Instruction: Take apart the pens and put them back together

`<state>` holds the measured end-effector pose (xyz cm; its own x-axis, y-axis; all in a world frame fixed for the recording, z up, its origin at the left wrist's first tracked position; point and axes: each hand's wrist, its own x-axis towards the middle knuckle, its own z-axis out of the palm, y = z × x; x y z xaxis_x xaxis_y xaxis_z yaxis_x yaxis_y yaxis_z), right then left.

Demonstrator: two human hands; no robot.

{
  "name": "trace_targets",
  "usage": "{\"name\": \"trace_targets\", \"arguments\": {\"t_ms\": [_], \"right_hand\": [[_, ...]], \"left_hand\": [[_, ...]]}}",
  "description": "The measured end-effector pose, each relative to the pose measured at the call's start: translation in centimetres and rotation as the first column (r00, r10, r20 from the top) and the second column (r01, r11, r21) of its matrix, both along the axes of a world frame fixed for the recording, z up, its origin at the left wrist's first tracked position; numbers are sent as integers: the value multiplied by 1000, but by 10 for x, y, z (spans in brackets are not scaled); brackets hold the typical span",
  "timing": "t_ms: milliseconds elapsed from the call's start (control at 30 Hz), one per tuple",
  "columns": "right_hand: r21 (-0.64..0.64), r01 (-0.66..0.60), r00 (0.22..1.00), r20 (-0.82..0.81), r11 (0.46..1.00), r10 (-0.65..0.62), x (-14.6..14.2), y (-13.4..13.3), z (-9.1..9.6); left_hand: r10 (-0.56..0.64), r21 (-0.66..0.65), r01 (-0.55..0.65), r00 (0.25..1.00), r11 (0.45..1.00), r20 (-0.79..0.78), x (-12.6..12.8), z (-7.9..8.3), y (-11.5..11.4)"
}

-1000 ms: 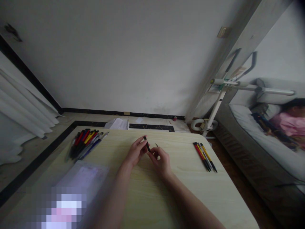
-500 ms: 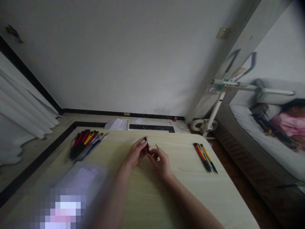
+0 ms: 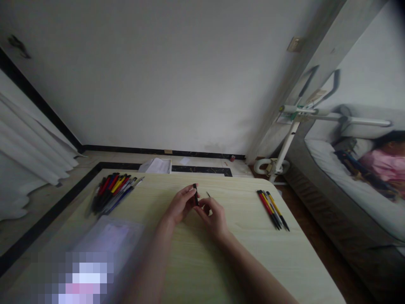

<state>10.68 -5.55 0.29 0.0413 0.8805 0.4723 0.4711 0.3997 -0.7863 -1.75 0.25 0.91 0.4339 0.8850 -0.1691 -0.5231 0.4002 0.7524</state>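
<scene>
My left hand (image 3: 181,205) and my right hand (image 3: 214,216) meet over the middle of a pale wooden table (image 3: 247,253). Both pinch a short black pen barrel (image 3: 195,194) that stands nearly upright between the fingertips. A thin pen refill (image 3: 208,194) pokes up from my right hand's fingers. A heap of several red, yellow, black and blue pens (image 3: 112,191) lies at the far left of the table. A smaller row of pens (image 3: 272,208) lies at the right.
A clear plastic bag with paper (image 3: 107,236) lies at the near left of the table. Papers (image 3: 156,165) lie on the floor beyond the far edge. A white exercise frame (image 3: 291,131) and a grey sofa (image 3: 341,177) with a person lying on it are at the right.
Both hands stayed together at the table's middle. The black barrel has turned from a slant to nearly upright, and the hands shifted slightly.
</scene>
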Motion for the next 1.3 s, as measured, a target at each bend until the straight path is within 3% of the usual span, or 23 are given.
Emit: {"name": "trace_targets", "arguments": {"t_ms": [567,867,1067,1300], "right_hand": [[6,-12,1000,3,1000,12,1,0,0],[4,-6,1000,4,1000,6,0,0,-2],[17,7,1000,-23,1000,-7,0,1,-4],[34,24,1000,-17,999,-23,-1,1,-5]], "left_hand": [[-8,9,7,1000,1000,13,-1,-3,1],[11,-50,-12,1000,999,-27,-2,0,0],[82,-49,-83,996,995,-15,-3,-8,5],[143,-139,-134,988,981,51,-5,-8,8]]}}
